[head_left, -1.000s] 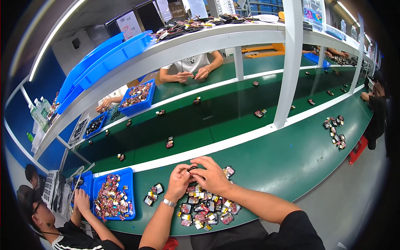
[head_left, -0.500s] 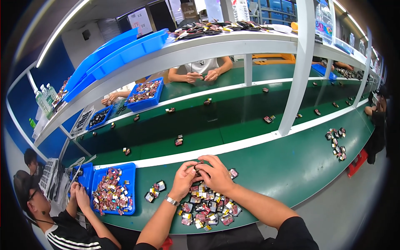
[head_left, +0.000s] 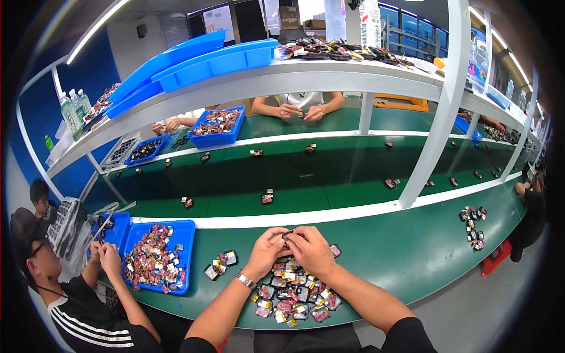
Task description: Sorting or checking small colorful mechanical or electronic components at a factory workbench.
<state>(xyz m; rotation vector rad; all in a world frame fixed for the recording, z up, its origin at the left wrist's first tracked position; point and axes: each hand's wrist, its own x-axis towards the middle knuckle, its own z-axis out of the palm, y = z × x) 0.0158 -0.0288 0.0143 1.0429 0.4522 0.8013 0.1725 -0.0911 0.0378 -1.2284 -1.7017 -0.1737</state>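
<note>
While hands (head_left: 268, 253) (head_left: 313, 250) hold a piece (head_left: 287, 235), components (head_left: 152, 256) crowd a blue tray (head_left: 187, 235).

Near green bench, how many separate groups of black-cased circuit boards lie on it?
3: a big pile under your right hand, a small cluster left of your left hand, another cluster far right. Your hands may hide more.

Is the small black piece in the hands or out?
In: the left hand and right hand both grip the small black piece, partly covering it.
</note>
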